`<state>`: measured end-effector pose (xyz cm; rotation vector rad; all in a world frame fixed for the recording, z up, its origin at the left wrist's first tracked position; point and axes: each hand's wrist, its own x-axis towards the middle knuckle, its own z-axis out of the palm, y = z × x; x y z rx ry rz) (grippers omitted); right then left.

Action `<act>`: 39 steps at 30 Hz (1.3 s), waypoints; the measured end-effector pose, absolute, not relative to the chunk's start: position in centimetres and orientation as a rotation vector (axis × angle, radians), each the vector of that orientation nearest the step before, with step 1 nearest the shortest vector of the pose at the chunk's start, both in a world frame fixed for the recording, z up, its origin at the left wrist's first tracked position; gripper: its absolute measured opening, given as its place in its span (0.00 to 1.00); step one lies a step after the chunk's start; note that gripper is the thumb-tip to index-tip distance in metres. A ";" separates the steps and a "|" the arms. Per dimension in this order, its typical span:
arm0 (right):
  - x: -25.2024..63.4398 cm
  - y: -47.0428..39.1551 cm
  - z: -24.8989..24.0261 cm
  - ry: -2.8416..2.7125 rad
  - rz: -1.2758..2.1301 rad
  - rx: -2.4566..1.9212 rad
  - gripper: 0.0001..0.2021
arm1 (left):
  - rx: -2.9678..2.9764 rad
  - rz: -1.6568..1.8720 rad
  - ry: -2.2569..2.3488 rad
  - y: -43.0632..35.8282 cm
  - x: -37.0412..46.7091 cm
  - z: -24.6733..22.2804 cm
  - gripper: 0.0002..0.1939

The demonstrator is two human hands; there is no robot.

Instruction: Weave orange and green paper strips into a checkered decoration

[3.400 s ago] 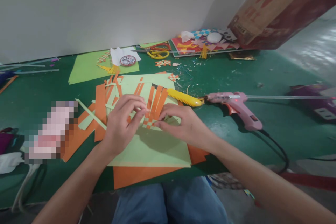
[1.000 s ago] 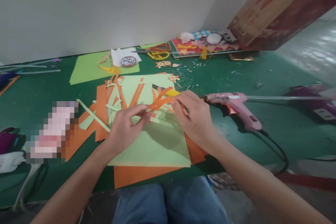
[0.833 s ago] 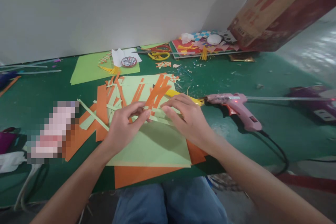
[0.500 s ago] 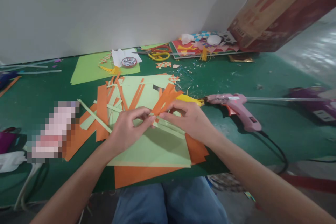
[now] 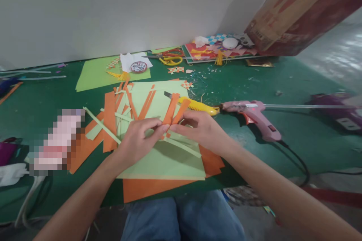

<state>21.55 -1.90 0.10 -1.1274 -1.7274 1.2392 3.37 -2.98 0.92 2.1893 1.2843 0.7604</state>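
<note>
My left hand (image 5: 143, 135) and my right hand (image 5: 202, 130) meet over a stack of pale green paper (image 5: 169, 165). Between their fingertips are orange paper strips (image 5: 171, 109), whose free ends stick up and spread apart. Each hand pinches the strips near their lower end. A light green paper strip (image 5: 183, 147) slants down to the right below the fingers, joined to a small woven orange-and-green bit partly hidden by them. Just behind my right hand lies a yellow utility knife (image 5: 200, 106), its blade pointing left. Loose orange strips (image 5: 147, 102) rest on the paper.
A pink glue gun (image 5: 254, 115) with a glue stick lies to the right. Pieces of orange paper (image 5: 109, 122) and a blurred-out object (image 5: 58, 139) are on the left. Yellow-handled scissors (image 5: 171, 60), a round tin (image 5: 139, 67) and a cardboard box (image 5: 308, 15) sit farther back.
The orange strips between my fingers have spread from a bunch into separate upright ends. My right hand has shifted slightly down, and more of the yellow knife shows.
</note>
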 end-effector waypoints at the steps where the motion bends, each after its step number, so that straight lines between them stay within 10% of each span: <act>1: 21.5 -1.9 0.2 -1.700 1.295 -1.111 0.10 | 2.194 0.757 1.270 -3.0 3.3 0.9 0.17; 39: 21.6 -2.0 0.1 -1.552 1.422 -1.115 0.12 | 2.171 0.696 1.237 -3.1 3.5 1.2 0.15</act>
